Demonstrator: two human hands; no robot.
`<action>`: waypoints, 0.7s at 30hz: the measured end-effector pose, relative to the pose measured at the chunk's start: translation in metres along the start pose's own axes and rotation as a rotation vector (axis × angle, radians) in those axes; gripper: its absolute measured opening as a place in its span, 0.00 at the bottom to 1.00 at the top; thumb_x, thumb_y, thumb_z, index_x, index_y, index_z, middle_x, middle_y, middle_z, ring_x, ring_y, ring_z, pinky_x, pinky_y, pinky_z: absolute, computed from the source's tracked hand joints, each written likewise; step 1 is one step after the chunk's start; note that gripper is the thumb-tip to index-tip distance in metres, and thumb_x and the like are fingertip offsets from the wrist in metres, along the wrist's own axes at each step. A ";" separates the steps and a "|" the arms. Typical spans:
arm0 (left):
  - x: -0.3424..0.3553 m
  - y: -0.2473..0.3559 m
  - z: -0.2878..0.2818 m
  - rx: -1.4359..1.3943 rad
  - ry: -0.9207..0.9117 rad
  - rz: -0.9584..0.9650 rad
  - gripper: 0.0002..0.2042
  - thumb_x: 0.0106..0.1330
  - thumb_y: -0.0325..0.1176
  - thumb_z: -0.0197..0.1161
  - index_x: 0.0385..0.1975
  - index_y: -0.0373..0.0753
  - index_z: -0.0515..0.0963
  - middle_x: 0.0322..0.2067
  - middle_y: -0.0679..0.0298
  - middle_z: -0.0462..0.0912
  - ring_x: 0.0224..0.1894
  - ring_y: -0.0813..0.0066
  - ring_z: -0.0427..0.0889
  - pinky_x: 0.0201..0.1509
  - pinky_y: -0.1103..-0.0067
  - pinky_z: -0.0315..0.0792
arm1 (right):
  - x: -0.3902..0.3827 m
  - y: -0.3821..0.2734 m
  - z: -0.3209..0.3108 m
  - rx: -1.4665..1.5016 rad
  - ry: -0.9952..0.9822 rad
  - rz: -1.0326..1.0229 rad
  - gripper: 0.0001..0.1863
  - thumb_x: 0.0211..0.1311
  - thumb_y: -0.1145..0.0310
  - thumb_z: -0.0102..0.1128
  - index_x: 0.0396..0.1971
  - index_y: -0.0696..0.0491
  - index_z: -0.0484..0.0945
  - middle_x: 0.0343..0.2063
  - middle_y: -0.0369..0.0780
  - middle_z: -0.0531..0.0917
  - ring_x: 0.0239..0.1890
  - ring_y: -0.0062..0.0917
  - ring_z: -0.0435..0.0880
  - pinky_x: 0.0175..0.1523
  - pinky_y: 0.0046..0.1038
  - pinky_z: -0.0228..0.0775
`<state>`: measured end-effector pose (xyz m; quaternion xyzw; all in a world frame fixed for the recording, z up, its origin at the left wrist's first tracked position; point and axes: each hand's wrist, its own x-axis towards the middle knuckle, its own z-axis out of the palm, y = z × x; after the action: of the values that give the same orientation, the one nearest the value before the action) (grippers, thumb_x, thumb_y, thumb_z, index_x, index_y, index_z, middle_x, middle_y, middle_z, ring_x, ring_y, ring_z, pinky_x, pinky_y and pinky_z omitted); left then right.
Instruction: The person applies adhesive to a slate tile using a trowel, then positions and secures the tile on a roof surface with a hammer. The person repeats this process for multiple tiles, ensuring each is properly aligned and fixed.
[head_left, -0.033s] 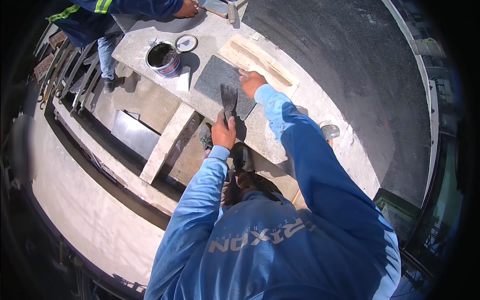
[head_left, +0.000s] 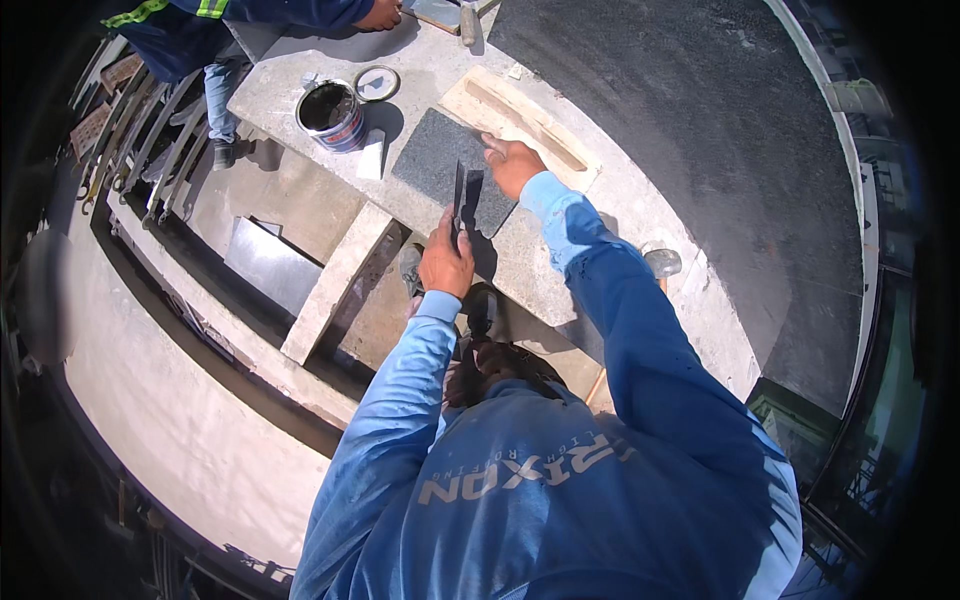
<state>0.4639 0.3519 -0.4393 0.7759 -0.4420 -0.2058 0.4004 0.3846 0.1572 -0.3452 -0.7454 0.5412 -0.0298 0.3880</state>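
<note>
At centre, the left hand (head_left: 447, 264) grips a scraper (head_left: 459, 190) over a tile (head_left: 428, 160) the right hand (head_left: 515, 168) perhaps steadies (I cannot tell its hold), an open tin (head_left: 346, 135) handily near, upper left.

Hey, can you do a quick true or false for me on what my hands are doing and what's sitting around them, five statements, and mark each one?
1. The left hand holds a scraper. True.
2. The right hand is inside the can. False: it is at the right-hand edge of the dark slab.
3. The can stands open. True.
4. The round lid lies on the dark slab. False: it lies beside the can.
5. A co-worker's hand shows near the top of the view. True.
</note>
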 end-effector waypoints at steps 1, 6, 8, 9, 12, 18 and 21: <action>0.005 0.020 -0.021 0.176 -0.087 -0.042 0.30 0.69 0.33 0.59 0.72 0.52 0.63 0.50 0.44 0.79 0.40 0.43 0.86 0.44 0.56 0.79 | -0.014 0.007 -0.003 0.051 0.028 -0.068 0.24 0.73 0.58 0.53 0.66 0.46 0.75 0.57 0.54 0.81 0.61 0.49 0.79 0.67 0.37 0.68; 0.009 -0.009 -0.011 0.589 -0.433 -0.019 0.37 0.67 0.27 0.57 0.77 0.56 0.55 0.53 0.48 0.76 0.40 0.47 0.87 0.43 0.60 0.82 | -0.064 0.051 0.007 -0.121 -0.163 -0.068 0.25 0.74 0.58 0.50 0.69 0.42 0.71 0.58 0.52 0.80 0.60 0.50 0.79 0.67 0.41 0.69; 0.006 -0.017 -0.006 0.582 -0.476 -0.006 0.39 0.66 0.26 0.57 0.78 0.57 0.52 0.51 0.48 0.77 0.40 0.49 0.88 0.43 0.62 0.83 | -0.066 0.063 0.031 -0.313 -0.276 -0.025 0.25 0.75 0.59 0.49 0.69 0.42 0.71 0.57 0.51 0.81 0.59 0.50 0.80 0.66 0.43 0.70; 0.003 -0.021 -0.003 0.559 -0.469 0.020 0.39 0.66 0.26 0.57 0.78 0.56 0.52 0.51 0.48 0.77 0.40 0.48 0.87 0.43 0.61 0.83 | -0.059 0.061 0.037 -0.304 -0.248 -0.027 0.24 0.75 0.59 0.49 0.68 0.43 0.72 0.56 0.53 0.81 0.60 0.51 0.79 0.66 0.43 0.70; 0.002 -0.028 0.004 0.547 -0.460 0.048 0.39 0.66 0.26 0.57 0.78 0.56 0.52 0.50 0.48 0.77 0.40 0.48 0.87 0.42 0.62 0.83 | -0.010 0.046 0.049 -0.300 -0.188 -0.059 0.24 0.75 0.59 0.50 0.67 0.47 0.74 0.55 0.58 0.80 0.60 0.52 0.77 0.66 0.43 0.69; 0.004 -0.026 -0.006 0.538 -0.465 0.065 0.38 0.67 0.26 0.55 0.78 0.56 0.52 0.50 0.47 0.77 0.39 0.48 0.87 0.42 0.62 0.83 | -0.030 0.043 0.060 -0.439 -0.268 -0.184 0.26 0.75 0.57 0.50 0.69 0.47 0.71 0.58 0.56 0.79 0.61 0.49 0.78 0.68 0.41 0.69; 0.004 -0.029 -0.006 0.552 -0.489 0.066 0.38 0.67 0.26 0.55 0.78 0.57 0.52 0.50 0.47 0.77 0.39 0.48 0.87 0.42 0.61 0.83 | 0.012 -0.010 0.048 -0.320 -0.350 0.024 0.26 0.76 0.59 0.47 0.71 0.45 0.69 0.61 0.52 0.78 0.64 0.49 0.76 0.70 0.43 0.67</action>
<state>0.4850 0.3592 -0.4587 0.7679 -0.5883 -0.2450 0.0649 0.4201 0.1750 -0.3772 -0.7847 0.4723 0.1908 0.3531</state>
